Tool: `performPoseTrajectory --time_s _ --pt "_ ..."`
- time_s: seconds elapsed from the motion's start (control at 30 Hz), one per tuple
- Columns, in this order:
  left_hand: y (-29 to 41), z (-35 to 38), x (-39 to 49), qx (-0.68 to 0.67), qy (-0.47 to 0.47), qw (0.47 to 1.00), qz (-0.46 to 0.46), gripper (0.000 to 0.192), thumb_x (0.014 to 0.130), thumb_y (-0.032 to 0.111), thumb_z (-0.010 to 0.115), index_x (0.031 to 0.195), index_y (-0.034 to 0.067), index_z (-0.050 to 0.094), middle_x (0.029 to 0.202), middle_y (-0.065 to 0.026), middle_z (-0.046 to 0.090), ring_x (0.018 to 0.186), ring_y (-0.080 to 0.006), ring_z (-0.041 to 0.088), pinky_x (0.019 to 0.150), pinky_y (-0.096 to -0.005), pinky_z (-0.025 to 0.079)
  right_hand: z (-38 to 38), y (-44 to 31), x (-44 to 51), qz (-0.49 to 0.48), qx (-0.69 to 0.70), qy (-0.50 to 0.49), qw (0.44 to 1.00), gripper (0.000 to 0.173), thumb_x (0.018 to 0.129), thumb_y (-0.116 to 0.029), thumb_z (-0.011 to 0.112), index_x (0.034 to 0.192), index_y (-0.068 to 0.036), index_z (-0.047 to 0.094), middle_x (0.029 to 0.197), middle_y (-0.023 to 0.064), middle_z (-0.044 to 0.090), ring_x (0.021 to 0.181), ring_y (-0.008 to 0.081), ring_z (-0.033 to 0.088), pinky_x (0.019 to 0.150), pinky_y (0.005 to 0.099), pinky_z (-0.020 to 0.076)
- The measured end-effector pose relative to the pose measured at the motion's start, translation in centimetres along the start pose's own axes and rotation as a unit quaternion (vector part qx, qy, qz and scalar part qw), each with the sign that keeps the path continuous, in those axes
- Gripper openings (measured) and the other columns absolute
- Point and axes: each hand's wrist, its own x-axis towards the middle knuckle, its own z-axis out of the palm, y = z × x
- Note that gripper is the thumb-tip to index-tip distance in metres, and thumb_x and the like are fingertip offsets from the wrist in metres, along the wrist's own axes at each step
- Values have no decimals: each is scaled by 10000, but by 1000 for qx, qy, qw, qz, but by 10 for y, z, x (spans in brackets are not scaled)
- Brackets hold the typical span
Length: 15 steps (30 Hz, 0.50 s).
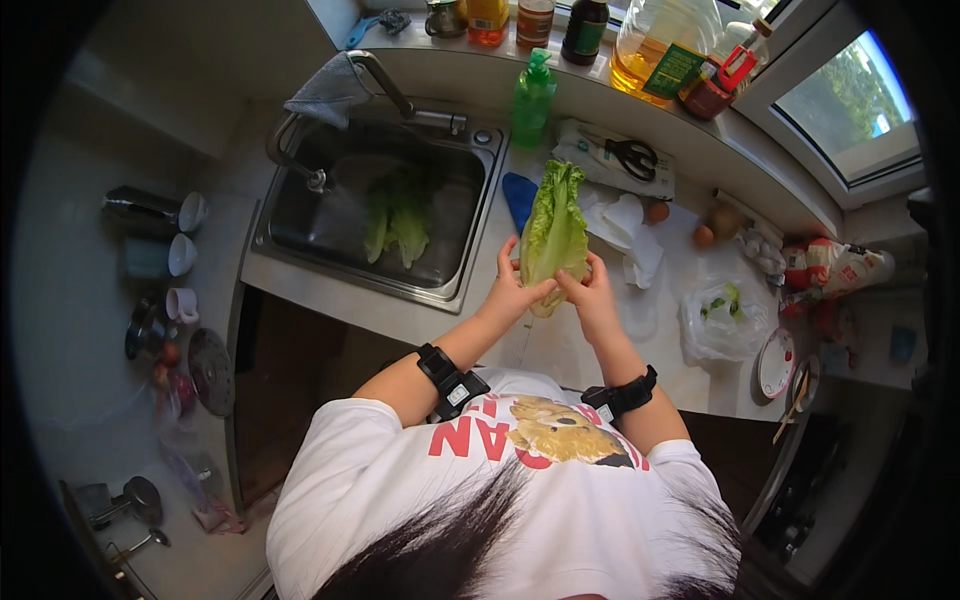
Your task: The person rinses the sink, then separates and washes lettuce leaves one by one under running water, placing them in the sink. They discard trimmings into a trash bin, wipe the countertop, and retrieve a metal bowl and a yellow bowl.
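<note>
Above the counter, between the steel sink and white crumpled paper, a green lettuce head is held upright, its pale base towards me. My left hand grips the base from the left, and my right hand grips it from the right, with the two thumbs nearly meeting on the front. More lettuce leaves lie in the sink basin. A small green scrap is on the counter just below my hands. A blue cloth-like item lies behind the lettuce.
A faucet with a grey cloth reaches over the sink. A green pump bottle stands behind. Black-handled scissors lie on a package. A clear plastic bag with green scraps, eggs and a plate are at right.
</note>
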Motion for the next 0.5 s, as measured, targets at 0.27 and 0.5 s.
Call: performPoseTrajectory --time_s 0.27,0.5 --pt "25 -51 5 -131 -107 968 -186 966 748 287 755 1427 74 101 1301 -140 397 1149 -242 477 820 -384 491 44 7 2 20 45 20 999 518 792 -90 662 1227 -5 393 1024 90 593 908 147 583 774 264 473" --pt "25 -79 9 -190 -116 967 -125 730 793 257 686 1363 63 274 1215 -71 481 1085 -164 513 859 -298 459 92 14 0 31 124 77 989 518 784 -89 658 1212 -2 380 1014 86 591 906 149 585 753 270 480"
